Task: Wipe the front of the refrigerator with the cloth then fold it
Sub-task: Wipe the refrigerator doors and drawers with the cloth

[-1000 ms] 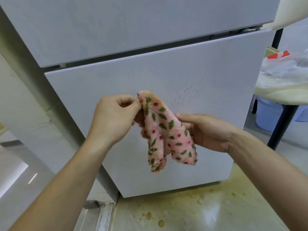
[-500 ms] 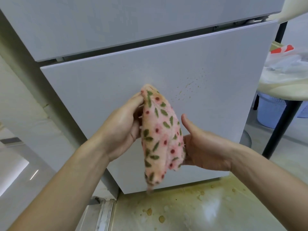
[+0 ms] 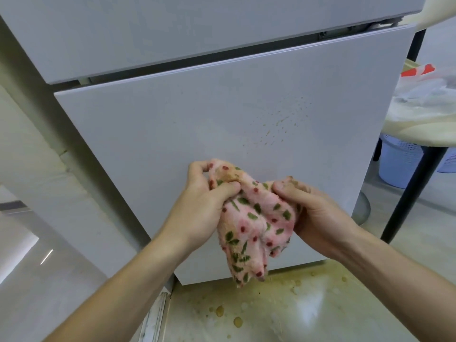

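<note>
Two grips on one cloth [image 3: 251, 225], held up just before the lower door of the refrigerator [image 3: 197, 129]; contact with the door impossible to tell. Left grip [image 3: 204, 201] clenched round the upper left bunch of the fabric, thumb pressed across it, fingers curled behind. Right grip [image 3: 318, 213] pinching the upper right corner, thumb on top. Pink towelling with red dots and green leaves, crumpled between the two, lower end hanging loose toward the floor [image 3: 308, 317]. Higher and to the right on the door, a fan of small brown specks [image 3: 278, 124]. Below, yellowish puddles and drops [image 3: 237, 322] on pale tile. At far right, a round white desk [image 3: 419, 130] on a black leg [image 3: 414, 193], with a plastic bag [image 3: 431, 95] on top and a pale blue basket [image 3: 399, 164] beneath.
</note>
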Demonstrator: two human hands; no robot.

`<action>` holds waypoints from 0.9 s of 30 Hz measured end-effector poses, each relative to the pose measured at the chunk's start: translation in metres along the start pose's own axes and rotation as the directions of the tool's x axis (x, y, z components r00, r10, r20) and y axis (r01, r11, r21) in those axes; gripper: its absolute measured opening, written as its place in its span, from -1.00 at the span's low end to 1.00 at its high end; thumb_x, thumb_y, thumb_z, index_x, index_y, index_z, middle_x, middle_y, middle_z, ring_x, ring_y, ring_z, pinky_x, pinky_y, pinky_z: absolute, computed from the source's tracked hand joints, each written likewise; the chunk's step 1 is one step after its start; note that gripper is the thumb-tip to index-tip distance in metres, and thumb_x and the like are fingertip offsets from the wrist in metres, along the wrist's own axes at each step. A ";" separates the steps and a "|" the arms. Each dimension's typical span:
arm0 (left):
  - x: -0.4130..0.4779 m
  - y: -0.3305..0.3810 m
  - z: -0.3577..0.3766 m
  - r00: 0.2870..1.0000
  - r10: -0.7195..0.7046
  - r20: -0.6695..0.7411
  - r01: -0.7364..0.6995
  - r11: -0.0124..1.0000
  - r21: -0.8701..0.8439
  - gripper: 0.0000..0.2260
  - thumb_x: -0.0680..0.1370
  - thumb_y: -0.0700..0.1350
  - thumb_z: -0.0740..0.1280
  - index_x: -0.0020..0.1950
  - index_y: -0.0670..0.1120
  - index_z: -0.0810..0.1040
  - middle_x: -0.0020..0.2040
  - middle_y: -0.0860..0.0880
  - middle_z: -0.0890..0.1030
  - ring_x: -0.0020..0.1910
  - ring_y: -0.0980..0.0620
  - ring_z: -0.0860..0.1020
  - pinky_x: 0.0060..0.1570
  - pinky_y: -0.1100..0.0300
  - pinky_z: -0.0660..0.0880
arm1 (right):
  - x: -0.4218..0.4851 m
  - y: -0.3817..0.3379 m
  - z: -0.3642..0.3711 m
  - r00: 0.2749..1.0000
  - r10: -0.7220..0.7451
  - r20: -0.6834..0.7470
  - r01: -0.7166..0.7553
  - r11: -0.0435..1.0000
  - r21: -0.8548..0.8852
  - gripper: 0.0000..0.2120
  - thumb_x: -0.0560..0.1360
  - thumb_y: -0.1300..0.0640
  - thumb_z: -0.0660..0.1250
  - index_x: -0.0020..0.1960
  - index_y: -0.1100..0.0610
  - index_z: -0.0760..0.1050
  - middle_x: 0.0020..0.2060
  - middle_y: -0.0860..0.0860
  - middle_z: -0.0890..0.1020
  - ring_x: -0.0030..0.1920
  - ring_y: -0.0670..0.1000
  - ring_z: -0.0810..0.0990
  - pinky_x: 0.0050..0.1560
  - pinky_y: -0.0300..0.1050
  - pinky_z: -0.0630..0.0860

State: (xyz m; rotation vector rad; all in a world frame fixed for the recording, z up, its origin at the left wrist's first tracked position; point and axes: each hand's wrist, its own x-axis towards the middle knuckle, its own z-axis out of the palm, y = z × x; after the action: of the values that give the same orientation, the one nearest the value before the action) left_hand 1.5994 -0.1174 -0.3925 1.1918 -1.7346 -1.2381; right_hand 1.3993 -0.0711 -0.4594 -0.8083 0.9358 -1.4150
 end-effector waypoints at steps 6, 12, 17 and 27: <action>-0.001 0.008 -0.008 0.994 0.017 -0.104 -0.016 1.000 0.014 -0.69 0.60 0.00 0.43 0.16 0.13 0.31 -0.02 -0.02 0.75 -0.07 0.08 0.74 0.08 0.01 0.65 | 0.000 -0.020 0.005 0.971 -0.184 -0.154 0.178 0.983 -0.053 -0.40 0.22 -0.04 0.70 0.12 0.02 0.45 -0.24 0.09 0.73 -0.34 0.05 0.67 -0.37 -0.15 0.55; 0.000 0.010 -0.012 0.986 0.106 -0.127 -0.117 0.990 -0.081 -0.65 0.65 -0.05 0.40 0.30 0.08 0.27 -0.15 0.09 0.77 -0.09 0.15 0.74 0.06 0.14 0.60 | -0.005 -0.036 0.012 0.978 -0.205 -0.037 0.198 0.972 -0.129 -0.30 0.27 0.24 0.58 0.38 -0.06 0.53 0.09 0.31 0.68 0.04 0.21 0.69 -0.04 0.03 0.66; -0.001 0.015 -0.014 0.992 0.124 -0.033 -0.128 0.949 -0.289 -0.65 0.69 -0.16 0.28 0.39 0.18 0.36 -0.21 -0.07 0.74 -0.19 -0.05 0.75 -0.20 0.21 0.65 | -0.002 -0.044 0.015 0.993 -0.045 -0.109 0.038 0.997 -0.065 -0.62 0.44 0.11 0.50 0.25 0.09 0.60 -0.13 0.05 0.74 -0.24 -0.01 0.68 -0.22 -0.16 0.64; 0.006 0.003 -0.015 0.989 0.115 0.094 -0.109 0.992 -0.069 -0.81 0.71 -0.12 0.26 0.13 0.09 0.66 -0.20 0.06 0.67 -0.17 0.06 0.70 -0.18 0.24 0.59 | 0.000 -0.037 0.013 0.961 -0.179 -0.212 0.050 0.862 -0.504 -0.94 0.53 0.17 0.51 -0.05 0.17 0.69 -0.29 0.11 0.72 -0.34 -0.01 0.62 -0.18 -0.14 0.67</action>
State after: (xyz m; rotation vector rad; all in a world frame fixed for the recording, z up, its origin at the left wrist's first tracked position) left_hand 1.6103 -0.1275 -0.3852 0.9978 -1.7931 -1.2929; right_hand 1.3945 -0.0731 -0.4206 -1.0934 1.5104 -1.4197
